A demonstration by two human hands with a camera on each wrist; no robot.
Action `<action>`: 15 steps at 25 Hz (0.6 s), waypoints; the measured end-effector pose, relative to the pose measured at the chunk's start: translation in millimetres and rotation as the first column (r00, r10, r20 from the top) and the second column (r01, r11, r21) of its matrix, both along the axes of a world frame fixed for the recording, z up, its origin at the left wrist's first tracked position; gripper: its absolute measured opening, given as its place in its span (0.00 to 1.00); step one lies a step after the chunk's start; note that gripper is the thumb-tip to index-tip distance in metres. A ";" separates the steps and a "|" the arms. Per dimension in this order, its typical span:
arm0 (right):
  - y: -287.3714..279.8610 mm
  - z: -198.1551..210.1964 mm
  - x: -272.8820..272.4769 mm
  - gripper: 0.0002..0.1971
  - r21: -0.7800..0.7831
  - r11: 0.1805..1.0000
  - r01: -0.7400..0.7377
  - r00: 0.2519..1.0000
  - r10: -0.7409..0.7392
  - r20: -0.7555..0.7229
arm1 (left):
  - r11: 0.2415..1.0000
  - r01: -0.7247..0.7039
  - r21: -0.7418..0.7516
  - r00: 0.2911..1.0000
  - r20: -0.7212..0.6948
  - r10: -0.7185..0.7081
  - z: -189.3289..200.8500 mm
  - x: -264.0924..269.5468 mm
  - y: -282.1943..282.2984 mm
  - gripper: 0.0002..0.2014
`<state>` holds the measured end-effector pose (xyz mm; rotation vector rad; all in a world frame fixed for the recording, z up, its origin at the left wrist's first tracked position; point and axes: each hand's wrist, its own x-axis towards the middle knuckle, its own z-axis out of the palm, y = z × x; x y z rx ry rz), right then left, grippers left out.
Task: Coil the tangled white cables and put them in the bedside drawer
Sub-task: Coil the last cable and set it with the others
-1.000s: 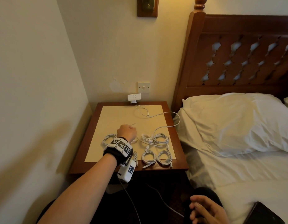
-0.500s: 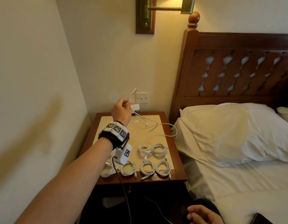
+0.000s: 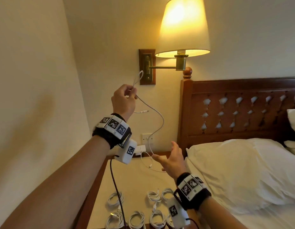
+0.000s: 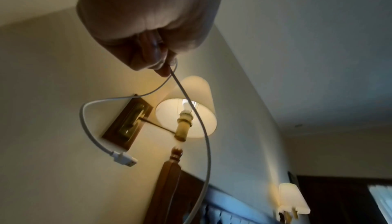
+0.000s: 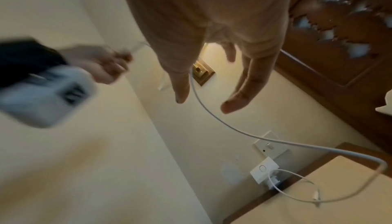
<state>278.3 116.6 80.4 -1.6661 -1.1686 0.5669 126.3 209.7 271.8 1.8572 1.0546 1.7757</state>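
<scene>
Cream walls (image 3: 36, 80) meet in a corner, and a bed (image 3: 242, 195) with white sheets fills the right side of the head view. Its carved wooden headboard (image 3: 242, 109) stands against the back wall, with a white pillow (image 3: 234, 166) lying below it. Between the bed and the side wall sits the wooden bedside table (image 3: 94, 187), its top covered by a cream mat (image 3: 135, 179). A lit wall lamp (image 3: 183, 27) with a cream shade hangs above, held on a brass arm from a wooden wall plate (image 3: 146, 66). A white wall switch (image 3: 146, 138) is fixed low on the back wall, and a small white charger (image 3: 141, 148) sits just beneath it at the table's rear edge.

Along the near part of the mat lie several coiled white cables (image 3: 135, 217), set in rows close beside one another.

The left hand (image 3: 123, 100) is raised well above the table, its fingers (image 4: 152, 56) pinching a loose white cable (image 3: 157, 119) near one end. A short loop of it stands above the hand, and the USB plug (image 4: 125, 159) hangs free below. The rest of the cable falls in a long curve to the mat. The right hand (image 3: 171, 159) is lower, near the hanging cable, with fingers (image 5: 241, 93) spread and relaxed and gripping nothing; the cable runs just beside the thumb, though I cannot tell whether it touches.
</scene>
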 end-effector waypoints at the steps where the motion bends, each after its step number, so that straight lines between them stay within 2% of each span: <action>1: 22.2 8.0 -2.3 0.55 0.026 0.998 0.048 0.999 -0.048 -0.023 | 1.000 0.023 0.002 0.999 0.049 -0.023 12.8 -6.5 -7.8 0.05; 3: 54.9 16.5 -9.9 0.55 0.002 0.999 0.046 0.993 -0.045 -0.108 | 0.996 0.086 0.003 0.981 0.172 -0.086 39.3 -25.1 -25.2 0.05; 5: 72.1 11.1 -22.2 0.44 -0.109 0.991 -0.080 0.982 0.059 -0.177 | 0.990 0.141 0.029 0.958 0.249 -0.143 61.3 -45.4 -42.7 0.06; 6: 74.5 6.3 -29.3 0.34 -0.171 0.975 -0.140 0.982 0.114 -0.153 | 0.988 0.151 0.040 0.955 0.253 -0.156 68.4 -54.6 -51.7 0.06; 7: 75.3 1.2 -34.1 0.23 -0.215 0.965 -0.153 0.988 0.145 -0.055 | 0.987 0.156 0.045 0.955 0.249 -0.162 71.6 -62.9 -59.5 0.06; 8: 75.7 -0.2 -34.3 0.14 -0.223 0.966 -0.128 0.986 0.147 0.074 | 0.987 0.156 0.047 0.956 0.246 -0.163 73.0 -68.0 -65.0 0.06; 9: 74.9 3.5 -35.9 0.10 -0.210 0.972 -0.102 0.980 0.135 0.149 | 0.988 0.145 0.043 0.957 0.246 -0.151 72.0 -75.4 -68.9 0.06; 11: 72.3 27.4 -31.3 0.08 -0.107 0.991 -0.084 0.988 0.097 0.123 | 0.993 0.117 0.008 0.961 0.253 -0.115 66.9 -89.6 -72.1 0.07; 13: 67.6 70.3 -20.8 0.07 0.061 0.998 -0.026 0.996 0.021 0.090 | 0.995 0.084 -0.051 0.965 0.253 -0.069 60.6 -104.5 -73.3 0.09; 15: 58.7 120.9 -6.7 0.05 0.223 0.974 0.044 0.985 -0.079 0.152 | 0.993 0.060 -0.102 0.969 0.244 -0.033 57.0 -118.4 -76.3 0.10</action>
